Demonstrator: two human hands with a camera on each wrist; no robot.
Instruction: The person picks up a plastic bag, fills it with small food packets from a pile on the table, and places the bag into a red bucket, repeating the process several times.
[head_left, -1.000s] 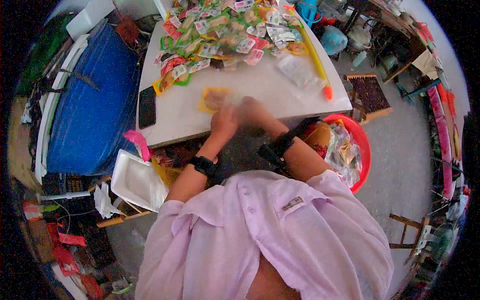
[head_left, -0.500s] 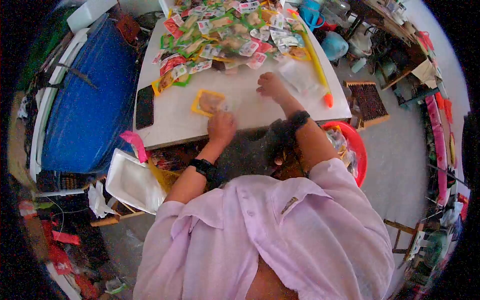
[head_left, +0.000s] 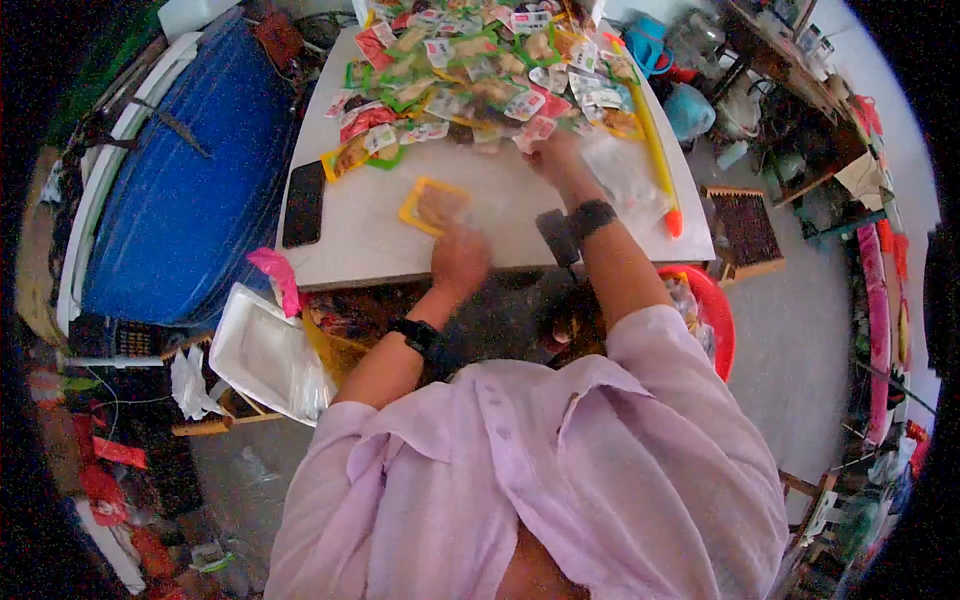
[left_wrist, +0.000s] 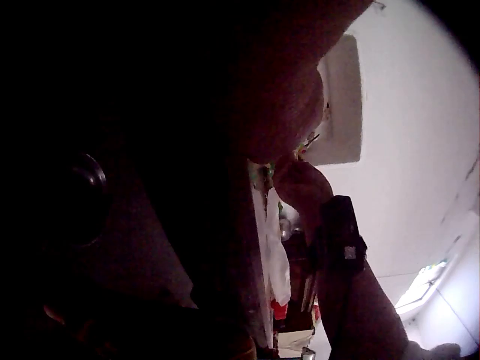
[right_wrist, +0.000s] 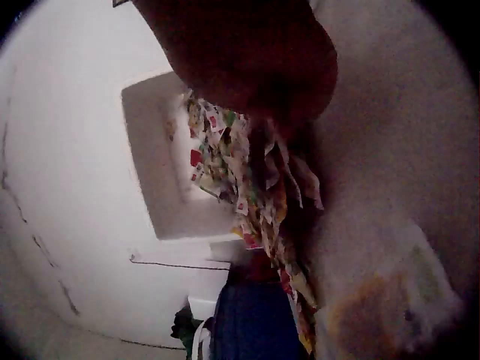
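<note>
Bright, even daylight fills the head view, and the white worktop (head_left: pixel 370 240) glares a little. Fisheye bending curves its edges, and the frame's corners fall to black. Fine grain lies over everything, and the left grip (head_left: pixel 460 258) looks soft. The left wrist view is nearly all black shadow, backlit by a pale bright surface on the right. In the right wrist view the right grip (right_wrist: pixel 247 67) is a dark silhouette, and the near packets (right_wrist: pixel 382 307) are out of focus.

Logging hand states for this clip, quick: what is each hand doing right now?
Left hand: beside the yellow-edged packet, fingers hidden, cannot be told.
Right hand: at the edge of the packet pile, holding or not cannot be told.
</note>
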